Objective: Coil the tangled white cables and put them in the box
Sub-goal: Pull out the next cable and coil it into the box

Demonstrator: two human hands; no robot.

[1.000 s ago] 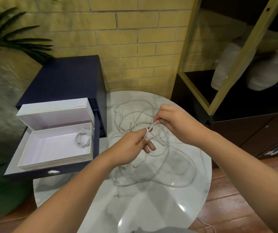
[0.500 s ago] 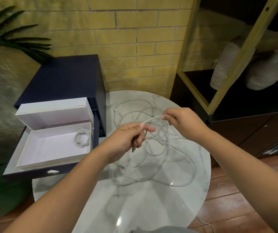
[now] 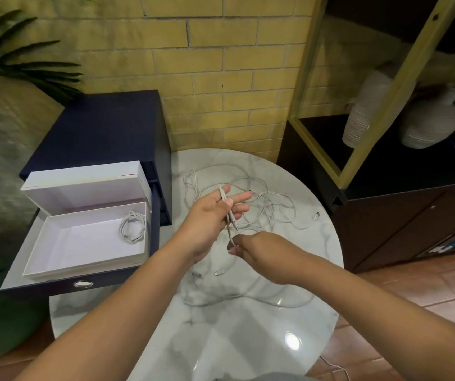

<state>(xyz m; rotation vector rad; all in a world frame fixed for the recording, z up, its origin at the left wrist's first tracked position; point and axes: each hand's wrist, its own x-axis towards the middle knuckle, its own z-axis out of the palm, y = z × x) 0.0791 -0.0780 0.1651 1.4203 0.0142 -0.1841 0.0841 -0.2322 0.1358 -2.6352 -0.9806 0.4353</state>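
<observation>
A tangle of white cables (image 3: 271, 207) lies on the round marble table (image 3: 248, 334). My left hand (image 3: 212, 218) hovers above it with fingers stretched out, and a loop of one white cable (image 3: 227, 209) runs over those fingers and down across the palm. Just below, my right hand (image 3: 259, 254) pinches the same cable between thumb and fingertips. The open white box (image 3: 83, 272) sits in a pulled-out drawer to the left, with one coiled cable (image 3: 133, 225) in its back right corner.
The box lid (image 3: 83, 185) stands upright behind the box. The drawer belongs to a dark blue cabinet (image 3: 105, 127) touching the table's left edge. A dark shelf unit with pale vases (image 3: 429, 125) stands to the right. Plants (image 3: 14, 64) fill the left side.
My right hand has dropped from beside the left hand to below it, drawing the cable down. My left hand has straightened its fingers, and the cable now loops over them.
</observation>
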